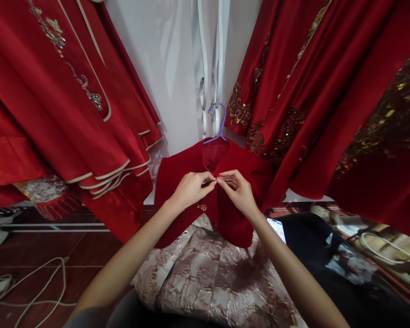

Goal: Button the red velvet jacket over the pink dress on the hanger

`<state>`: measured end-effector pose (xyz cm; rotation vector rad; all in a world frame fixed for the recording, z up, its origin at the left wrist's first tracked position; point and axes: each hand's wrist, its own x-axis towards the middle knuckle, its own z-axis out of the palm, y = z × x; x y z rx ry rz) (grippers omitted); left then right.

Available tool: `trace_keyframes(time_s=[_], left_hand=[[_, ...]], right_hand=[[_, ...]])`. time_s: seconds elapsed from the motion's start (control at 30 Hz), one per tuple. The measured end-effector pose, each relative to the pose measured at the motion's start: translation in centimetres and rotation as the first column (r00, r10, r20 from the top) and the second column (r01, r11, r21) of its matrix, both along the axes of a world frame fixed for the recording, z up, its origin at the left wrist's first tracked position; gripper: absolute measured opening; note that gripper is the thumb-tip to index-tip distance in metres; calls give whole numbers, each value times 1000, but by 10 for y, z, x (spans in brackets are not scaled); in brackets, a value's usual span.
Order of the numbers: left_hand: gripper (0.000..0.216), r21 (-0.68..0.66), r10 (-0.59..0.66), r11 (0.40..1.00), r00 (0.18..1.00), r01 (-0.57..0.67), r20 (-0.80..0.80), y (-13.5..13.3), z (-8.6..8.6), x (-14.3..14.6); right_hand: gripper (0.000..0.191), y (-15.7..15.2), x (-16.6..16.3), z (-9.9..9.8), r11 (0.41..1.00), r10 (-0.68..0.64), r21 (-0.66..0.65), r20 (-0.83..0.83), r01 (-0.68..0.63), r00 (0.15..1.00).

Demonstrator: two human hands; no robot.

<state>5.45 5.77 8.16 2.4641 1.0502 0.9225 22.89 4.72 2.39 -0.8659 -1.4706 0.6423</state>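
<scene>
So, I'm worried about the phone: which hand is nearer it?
Right. In the picture, the right hand is up and left of the phone; the left hand is farther left.

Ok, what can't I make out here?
All in the head view:
Upper ornament on the red jacket: partly covered by left grip and right grip; fastened or not, can't tell.
Purple hanger: lower part hidden inside the jacket.
Phone: screen text too small.
Hanging red garments: tops cut off by the upper edge.
</scene>
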Motion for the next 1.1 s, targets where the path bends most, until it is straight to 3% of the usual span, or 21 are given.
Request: trace_keyframes(time_s=[0.4, 0.6, 0.8, 0.9, 1.0, 1.1], left_hand=[[14, 213, 63, 977, 961, -4, -270, 2, 13, 10], [15, 364, 107, 928, 877, 82, -469, 8, 18, 16], [18, 395, 126, 903, 779, 166, -614, 15, 21, 22], [15, 355, 88, 929, 870, 103, -484, 11, 13, 22], [16, 164, 70, 985, 994, -55, -87, 1, -9, 23], [22, -109, 77, 993, 960, -49, 270, -8, -37, 24]], right_hand=[[28, 7, 12, 11, 993, 91, -73, 23, -89, 996], [25, 11, 21, 24, 983, 180, -69, 166, -170, 970], [24, 22, 24, 22, 978, 208, -48, 231, -202, 951], [25, 25, 18, 17, 985, 170, -19, 113, -169, 979], [36, 14, 6, 4, 993, 105, -39, -83, -108, 991], [71, -10, -6, -17, 995, 84, -56, -68, -88, 994]])
